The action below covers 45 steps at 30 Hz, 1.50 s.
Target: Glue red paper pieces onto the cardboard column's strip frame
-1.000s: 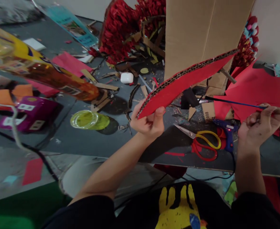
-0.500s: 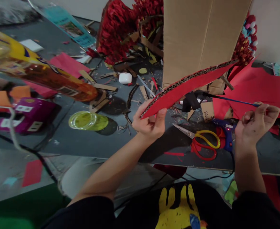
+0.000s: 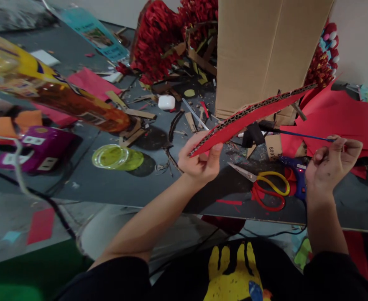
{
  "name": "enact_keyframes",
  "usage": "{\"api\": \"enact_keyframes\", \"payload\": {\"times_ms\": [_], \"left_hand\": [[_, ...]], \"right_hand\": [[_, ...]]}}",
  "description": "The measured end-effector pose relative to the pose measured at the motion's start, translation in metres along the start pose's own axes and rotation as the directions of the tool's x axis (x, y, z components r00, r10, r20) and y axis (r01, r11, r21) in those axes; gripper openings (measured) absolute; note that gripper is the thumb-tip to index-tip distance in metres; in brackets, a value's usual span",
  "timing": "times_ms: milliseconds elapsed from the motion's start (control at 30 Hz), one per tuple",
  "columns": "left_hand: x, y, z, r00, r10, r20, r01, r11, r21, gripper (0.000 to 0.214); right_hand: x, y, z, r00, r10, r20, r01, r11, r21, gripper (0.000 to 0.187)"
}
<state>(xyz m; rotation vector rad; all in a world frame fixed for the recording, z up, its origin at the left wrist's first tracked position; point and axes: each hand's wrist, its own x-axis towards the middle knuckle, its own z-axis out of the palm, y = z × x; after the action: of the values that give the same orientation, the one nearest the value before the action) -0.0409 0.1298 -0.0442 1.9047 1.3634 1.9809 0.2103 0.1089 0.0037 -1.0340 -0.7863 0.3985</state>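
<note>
Left hand (image 3: 201, 163) is closed on the near end of a long, curved, red-faced corrugated cardboard piece (image 3: 249, 117), thumb against the red face, holding it tilted above the cluttered dark grey desk (image 3: 108, 184). Right hand (image 3: 334, 163) pinches a thin blue rod (image 3: 306, 136) with a dark far end, between thumb and curled fingers. Yellow-and-red-handled metal scissors (image 3: 257, 178) lie between the wrists, near a blue glue gun (image 3: 300, 179) with a lit red light.

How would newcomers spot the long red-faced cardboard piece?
Find the tall brown cardboard panel on the dark table. In front, the bare left hand holds the red-faced cardboard piece. Unlike the thin red paper at right, its edge shows corrugations.
</note>
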Motion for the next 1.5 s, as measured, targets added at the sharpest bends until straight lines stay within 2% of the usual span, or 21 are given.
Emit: {"api": "enact_keyframes", "payload": {"times_ms": [133, 267, 500, 600, 700, 900, 1033, 1267, 1400, 1433, 1500], "left_hand": [[0.000, 0.000, 0.001, 1.000, -0.020, 0.019, 0.020, 1.000, 0.010, 0.027], [0.002, -0.001, 0.002, 0.997, 0.075, 0.016, -0.073, 0.995, -0.068, 0.018], [0.001, -0.001, 0.004, 0.993, 0.099, -0.059, -0.106, 0.985, -0.134, 0.007], [0.002, -0.001, 0.004, 0.988, 0.151, -0.042, -0.156, 0.973, -0.173, 0.003], [0.002, 0.000, 0.004, 0.988, 0.156, 0.005, -0.151, 0.963, -0.224, 0.002], [0.000, 0.002, 0.007, 0.996, 0.073, 0.046, -0.054, 0.943, -0.330, 0.012], [0.000, 0.001, 0.007, 0.998, 0.020, 0.064, 0.002, 0.944, -0.329, 0.016], [-0.003, -0.001, 0.006, 0.995, -0.044, 0.090, 0.071, 0.946, -0.315, 0.025], [-0.001, -0.002, 0.004, 0.997, -0.075, -0.001, 0.074, 0.979, -0.190, 0.020], [0.001, -0.003, 0.004, 0.992, -0.120, -0.035, 0.111, 0.975, -0.192, 0.019], [0.007, -0.005, 0.007, 0.968, -0.246, -0.043, 0.222, 0.928, -0.299, 0.021]], "right_hand": [[0.001, -0.001, 0.000, 0.998, -0.025, -0.050, 0.026, 1.000, 0.011, 0.025], [0.002, -0.001, 0.000, 0.999, -0.026, -0.027, 0.026, 1.000, -0.004, 0.025], [0.004, 0.001, -0.004, 0.997, -0.047, -0.056, 0.046, 0.999, -0.018, 0.029], [0.003, 0.001, -0.002, 1.000, -0.023, -0.016, 0.023, 1.000, -0.013, 0.028], [0.002, 0.001, -0.002, 0.999, -0.024, -0.029, 0.024, 1.000, 0.002, 0.025], [0.002, 0.002, -0.003, 0.999, -0.029, -0.015, 0.029, 0.999, -0.023, 0.026], [0.005, 0.002, -0.005, 0.997, -0.047, -0.061, 0.045, 0.999, -0.023, 0.026], [0.003, 0.001, -0.001, 0.999, -0.042, -0.025, 0.041, 0.999, -0.013, 0.025], [0.008, 0.003, -0.007, 0.997, -0.014, -0.070, 0.014, 1.000, 0.005, 0.024], [0.009, 0.003, -0.008, 0.997, -0.004, -0.081, 0.005, 1.000, 0.013, 0.025], [0.012, 0.000, -0.012, 0.995, 0.008, -0.101, -0.006, 1.000, 0.025, 0.025]]}}
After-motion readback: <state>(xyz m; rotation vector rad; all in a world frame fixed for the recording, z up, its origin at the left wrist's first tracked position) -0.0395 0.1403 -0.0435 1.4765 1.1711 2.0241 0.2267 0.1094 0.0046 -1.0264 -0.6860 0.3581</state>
